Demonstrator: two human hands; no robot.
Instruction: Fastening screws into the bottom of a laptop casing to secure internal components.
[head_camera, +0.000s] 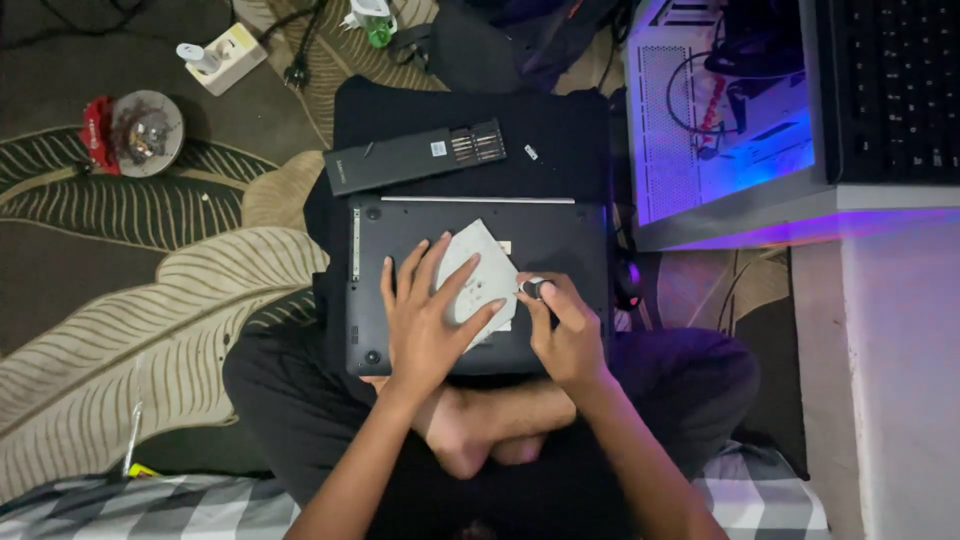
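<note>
Two hands worked over a dark laptop (480, 290) that lay bottom-up across my crossed legs, on a black cloth. My left hand (428, 318) was spread flat, fingers fanned and pointing away from me, pressing a white sheet of paper (480, 262) against the laptop's underside. My right hand (568, 335) sat just beside it, wrist bent, fingers curled around a small screwdriver (535, 289) whose silver cap showed between thumb and forefinger; its tip was hidden, so I could not tell where it touched. The hands were close together, nearly touching at the paper's edge. Beyond the laptop lay a long black bit case (415, 158), open, and a lit computer case (735, 110) stood to the right.
</note>
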